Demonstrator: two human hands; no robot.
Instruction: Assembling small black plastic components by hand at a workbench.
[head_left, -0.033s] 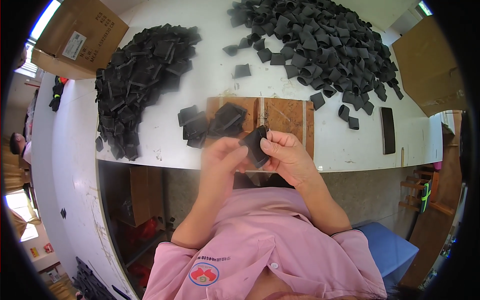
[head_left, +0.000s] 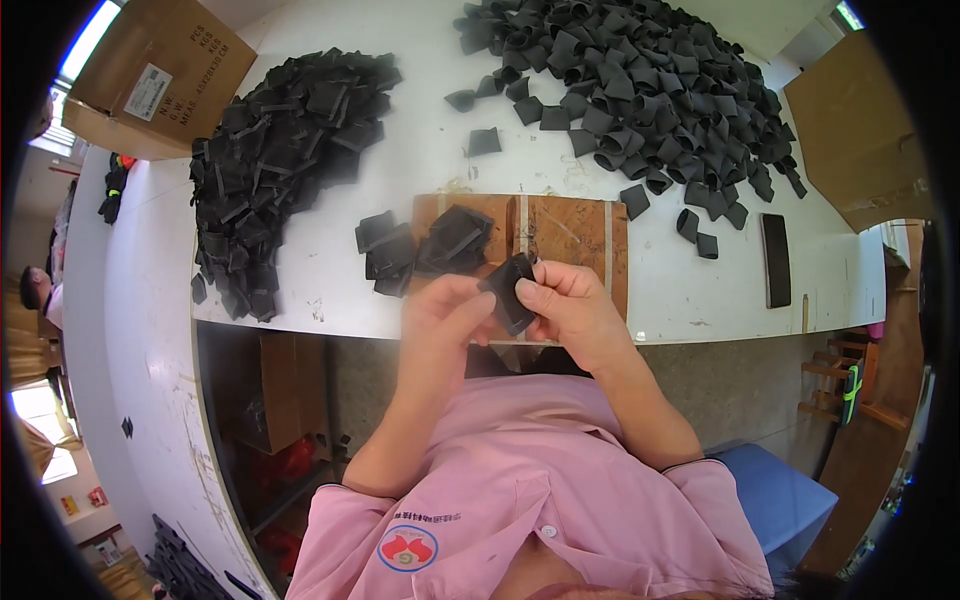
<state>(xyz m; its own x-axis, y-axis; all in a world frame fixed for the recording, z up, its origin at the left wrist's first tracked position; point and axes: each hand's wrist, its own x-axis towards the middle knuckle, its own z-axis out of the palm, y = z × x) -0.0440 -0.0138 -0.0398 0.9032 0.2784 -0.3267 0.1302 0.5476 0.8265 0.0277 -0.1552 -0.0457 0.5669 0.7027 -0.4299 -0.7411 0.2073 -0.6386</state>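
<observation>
Right hand (head_left: pixel 578 308): thumb shifted slightly leftward; fingers pinch right side of black fabric piece (head_left: pixel 509 300).
Left hand (head_left: pixel 448 308): thumb and fingers pinch its left side.
Black fabric piece: over front edge of wooden board (head_left: pixel 572 235), at front edge of white worktable (head_left: pixel 715 305).

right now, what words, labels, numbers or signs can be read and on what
Left carton: dark printed letters and numbers, legible but not copied here.
Its white label: print too small to read.
Pink shirt: dark characters, not copied; oval badge, lettering too small.
Held black piece: no readable text.
</observation>
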